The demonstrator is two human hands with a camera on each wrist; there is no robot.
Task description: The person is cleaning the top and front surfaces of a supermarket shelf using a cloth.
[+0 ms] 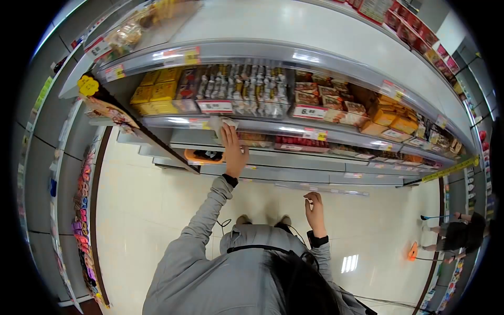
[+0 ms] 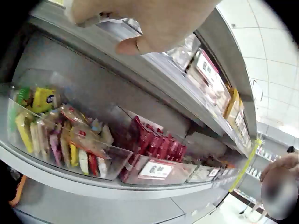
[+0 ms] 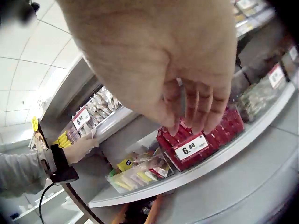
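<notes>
My left hand point(image 1: 234, 152) reaches up to the front edge of a shelf point(image 1: 262, 126), near the left end of the rack. It holds a white cloth point(image 1: 216, 125) at its fingertips, against the price strip. In the left wrist view this hand point(image 2: 145, 21) crosses the top, with a bit of the cloth point(image 2: 69, 10) showing by the fingers. My right hand point(image 1: 315, 212) hangs in front of the lower shelves, fingers loosely bent and holding nothing. In the right wrist view it overlaps a clear bin of red packets point(image 3: 212, 142).
Above the cloth, bins of silver-wrapped sweets point(image 1: 244, 86) and yellow packs point(image 1: 157, 94) line the shelf. A dark side panel point(image 1: 157, 142) bounds the rack at left. Below sits an orange-rimmed basket point(image 1: 203, 156). Another person point(image 1: 462, 233) stands in the aisle at far right.
</notes>
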